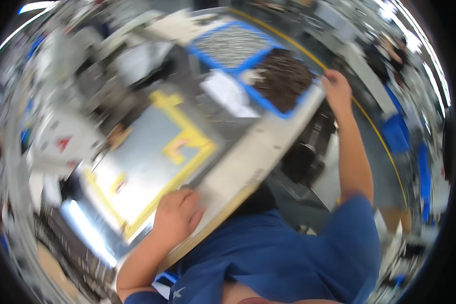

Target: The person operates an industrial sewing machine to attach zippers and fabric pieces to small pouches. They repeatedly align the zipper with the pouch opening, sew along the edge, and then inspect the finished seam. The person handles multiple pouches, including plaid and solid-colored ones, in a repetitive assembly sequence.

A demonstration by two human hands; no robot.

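My left hand [177, 215] rests at the near edge of the worktable [258, 154], beside a metal plate [149, 144] bordered with yellow tape. Its fingers are loosely bent, the thumb stands apart, and nothing shows in it. My right hand [339, 92] is stretched out to the far right, by the table's corner and a blue tray [285, 114] of dark brown strip-like pieces [283, 76]. Those fingers are curled closed; blur hides what they hold, if anything. Behind lies another blue tray [197, 50] with many thin silvery pieces [230, 44].
White paper [228, 93] lies between the plate and the trays. A white machine [66, 139] stands at the left. A dark stool [301, 164] is under the table's right side. A yellow floor line [377, 124] and blue bins [396, 133] are farther right. Motion blurs much of the view.
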